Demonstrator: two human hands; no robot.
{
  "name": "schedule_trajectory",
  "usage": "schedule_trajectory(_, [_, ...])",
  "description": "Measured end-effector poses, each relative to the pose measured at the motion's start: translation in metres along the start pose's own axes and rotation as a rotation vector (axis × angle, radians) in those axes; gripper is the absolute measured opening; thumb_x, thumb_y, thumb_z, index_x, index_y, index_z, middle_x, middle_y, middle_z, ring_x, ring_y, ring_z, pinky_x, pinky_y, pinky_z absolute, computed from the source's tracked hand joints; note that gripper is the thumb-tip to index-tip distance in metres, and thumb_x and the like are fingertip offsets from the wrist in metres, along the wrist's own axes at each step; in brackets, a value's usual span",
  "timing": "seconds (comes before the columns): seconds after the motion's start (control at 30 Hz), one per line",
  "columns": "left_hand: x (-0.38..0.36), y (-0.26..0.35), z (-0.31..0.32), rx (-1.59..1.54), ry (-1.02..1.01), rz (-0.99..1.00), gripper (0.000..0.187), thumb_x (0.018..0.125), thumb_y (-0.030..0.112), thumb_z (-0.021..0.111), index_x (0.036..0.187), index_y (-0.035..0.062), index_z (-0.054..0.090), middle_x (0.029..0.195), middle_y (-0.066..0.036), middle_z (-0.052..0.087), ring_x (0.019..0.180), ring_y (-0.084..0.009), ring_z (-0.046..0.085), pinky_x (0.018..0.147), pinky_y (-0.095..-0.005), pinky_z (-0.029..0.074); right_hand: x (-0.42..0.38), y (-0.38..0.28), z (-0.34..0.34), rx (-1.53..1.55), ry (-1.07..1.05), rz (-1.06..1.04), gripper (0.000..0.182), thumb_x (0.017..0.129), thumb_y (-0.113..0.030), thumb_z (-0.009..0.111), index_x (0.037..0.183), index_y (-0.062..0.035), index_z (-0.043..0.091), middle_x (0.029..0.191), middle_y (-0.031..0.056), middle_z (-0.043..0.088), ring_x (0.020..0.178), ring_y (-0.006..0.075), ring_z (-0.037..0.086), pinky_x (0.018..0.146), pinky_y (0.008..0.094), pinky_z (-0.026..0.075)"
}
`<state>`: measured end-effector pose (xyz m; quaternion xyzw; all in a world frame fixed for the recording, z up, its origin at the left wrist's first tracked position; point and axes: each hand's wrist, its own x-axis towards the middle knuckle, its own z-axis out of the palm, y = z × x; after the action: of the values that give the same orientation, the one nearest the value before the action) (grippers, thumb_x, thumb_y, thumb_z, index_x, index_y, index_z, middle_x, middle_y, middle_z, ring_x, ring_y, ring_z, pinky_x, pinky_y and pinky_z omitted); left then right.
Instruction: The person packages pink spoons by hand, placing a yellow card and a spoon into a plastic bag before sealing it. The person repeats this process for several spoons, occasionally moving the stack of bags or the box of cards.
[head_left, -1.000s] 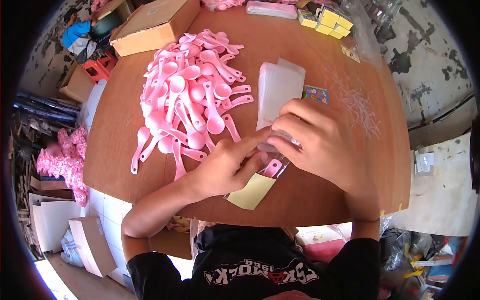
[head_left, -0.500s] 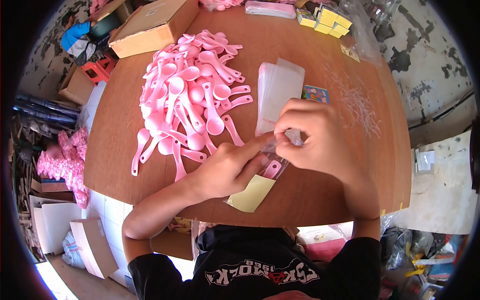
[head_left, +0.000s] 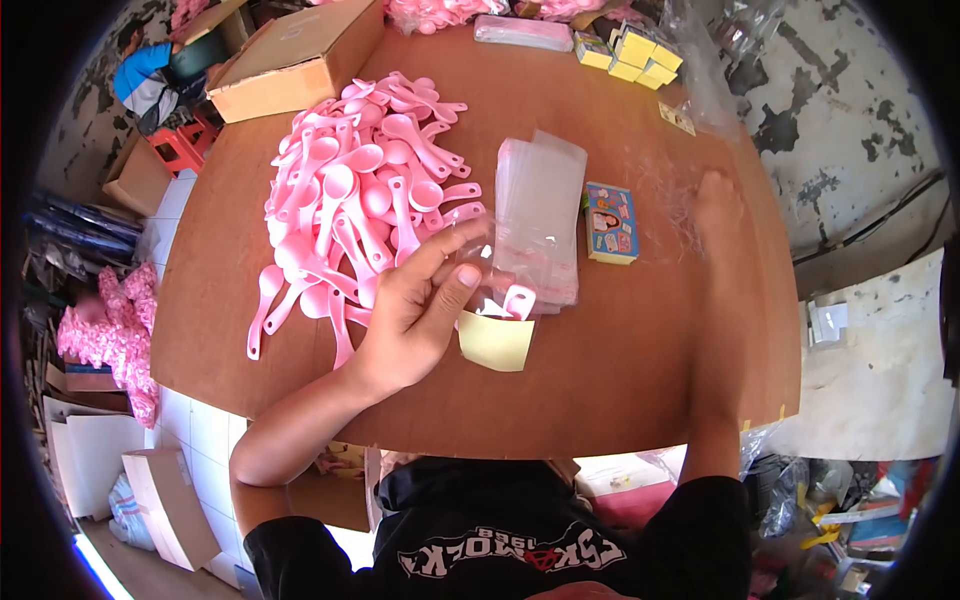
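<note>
My left hand (head_left: pixel 415 310) is closed on a clear plastic bag, pinching it between thumb and fingers. Inside the bag are a pink spoon (head_left: pixel 519 301), showing mostly its holed handle end, and a pale yellow card (head_left: pixel 495 342) at the lower end. My right hand (head_left: pixel 717 205) is smeared by motion at the right of the table, beside a heap of thin clear strips (head_left: pixel 672 205); its fingers cannot be made out. Just beyond the held bag lies a stack of flat clear bags (head_left: pixel 540 190). A blue printed pack of cards (head_left: pixel 612 222) sits right of that stack.
A large pile of pink spoons (head_left: pixel 340 190) covers the table's left part. At the back stand a cardboard box (head_left: pixel 300 75) and several small yellow boxes (head_left: pixel 640 55). Another person in a blue top (head_left: pixel 142 78) is at the far left.
My right hand has left the bag's top and swung right to the strips. My left hand has shifted left, keeping the bag. The blue card pack is now uncovered.
</note>
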<state>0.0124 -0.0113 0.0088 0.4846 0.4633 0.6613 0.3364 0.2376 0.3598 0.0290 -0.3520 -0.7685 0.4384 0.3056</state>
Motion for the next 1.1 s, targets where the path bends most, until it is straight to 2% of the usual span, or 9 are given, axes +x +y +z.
schedule_trajectory(0.1, [-0.001, -0.002, -0.004, 0.137, -0.015, -0.073, 0.039, 0.102, 0.012, 0.049, 0.137, -0.0032, 0.044, 0.082, -0.001, 0.063, 0.066, -0.0029, 0.044, 0.061, -0.0191, 0.038, 0.011, 0.031, -0.004, -0.552, 0.254, -0.194, 0.028, 0.082, -0.011, 0.062, 0.11, -0.0143, 0.069, 0.102, 0.0125, 0.069, 0.089, 0.0279, 0.067, 0.078, 0.0348, 0.052])
schedule_trajectory(0.17, [0.0, -0.002, -0.001, 0.144, 0.011, -0.073, 0.038, 0.102, 0.012, 0.049, 0.136, -0.003, 0.044, 0.082, -0.001, 0.063, 0.066, -0.0029, 0.044, 0.061, -0.0192, 0.038, 0.007, 0.032, 0.002, -0.732, 0.323, -0.246, 0.033, 0.083, -0.012, 0.062, 0.114, -0.0168, 0.069, 0.106, 0.0139, 0.069, 0.093, 0.0299, 0.068, 0.08, 0.0357, 0.052])
schedule_trajectory(0.27, [0.003, -0.004, -0.001, 0.134, 0.024, -0.042, 0.037, 0.102, 0.012, 0.048, 0.135, -0.0026, 0.045, 0.084, -0.002, 0.064, 0.068, -0.0028, 0.045, 0.061, -0.0191, 0.038, -0.031, -0.058, 0.056, -0.512, 0.31, -0.321, 0.03, 0.084, -0.015, 0.067, 0.113, -0.0103, 0.068, 0.106, 0.0131, 0.07, 0.096, 0.0244, 0.068, 0.081, 0.0341, 0.052])
schedule_trajectory(0.33, [0.003, -0.012, -0.004, 0.136, 0.049, 0.014, 0.036, 0.102, 0.011, 0.048, 0.135, -0.0029, 0.045, 0.088, -0.004, 0.065, 0.07, -0.0026, 0.046, 0.063, -0.0192, 0.039, -0.052, -0.08, 0.083, 0.016, -0.16, -0.255, 0.029, 0.085, -0.017, 0.07, 0.11, -0.0037, 0.068, 0.1, 0.0111, 0.071, 0.092, 0.0174, 0.067, 0.079, 0.0312, 0.052])
schedule_trajectory(0.47, [0.006, -0.009, -0.007, 0.165, 0.041, -0.05, 0.039, 0.102, 0.013, 0.047, 0.138, -0.0012, 0.041, 0.089, -0.003, 0.064, 0.075, -0.004, 0.054, 0.067, -0.0194, 0.044, -0.087, -0.106, 0.121, -0.057, -0.624, -0.46, 0.025, 0.087, -0.018, 0.071, 0.103, 0.0, 0.068, 0.092, 0.0065, 0.071, 0.087, 0.0129, 0.066, 0.076, 0.0282, 0.052])
schedule_trajectory(0.6, [0.008, -0.01, -0.007, 0.108, 0.076, -0.022, 0.039, 0.102, 0.012, 0.047, 0.137, -0.0024, 0.042, 0.102, -0.008, 0.066, 0.092, -0.0091, 0.058, 0.079, -0.0238, 0.046, -0.106, -0.111, 0.151, 0.117, -0.682, -0.386, 0.021, 0.088, -0.015, 0.069, 0.101, 0.0021, 0.068, 0.091, 0.0062, 0.071, 0.083, 0.0121, 0.066, 0.074, 0.0274, 0.052])
schedule_trajectory(0.73, [0.007, -0.011, -0.006, -0.062, -0.03, 0.088, 0.038, 0.1, 0.012, 0.05, 0.135, -0.0028, 0.044, 0.118, -0.013, 0.062, 0.108, -0.0141, 0.059, 0.09, -0.0315, 0.048, -0.118, -0.113, 0.16, 0.283, -0.456, -0.311, 0.014, 0.091, -0.007, 0.064, 0.098, 0.0058, 0.067, 0.088, 0.008, 0.07, 0.083, 0.0103, 0.066, 0.073, 0.0239, 0.053])
schedule_trajectory(0.9, [0.009, -0.016, -0.005, 0.17, -0.124, 0.028, 0.038, 0.086, 0.01, 0.073, 0.118, -0.0048, 0.058, 0.103, -0.01, 0.068, 0.089, -0.0107, 0.065, 0.073, -0.0249, 0.054, -0.13, -0.123, 0.16, 0.46, -0.389, -0.38, 0.015, 0.094, -0.005, 0.06, 0.102, 0.0075, 0.064, 0.094, 0.0102, 0.068, 0.087, 0.0119, 0.066, 0.076, 0.0252, 0.054])
schedule_trajectory(1.1, [0.006, -0.01, -0.009, 0.216, -0.111, -0.189, 0.032, 0.085, 0.011, 0.075, 0.11, -0.0052, 0.064, 0.095, -0.008, 0.069, 0.084, -0.0086, 0.063, 0.071, -0.0251, 0.055, -0.129, -0.123, 0.163, 0.555, -0.453, -0.216, 0.016, 0.094, -0.004, 0.061, 0.104, 0.0073, 0.063, 0.098, 0.0096, 0.068, 0.089, 0.0121, 0.065, 0.079, 0.0257, 0.055])
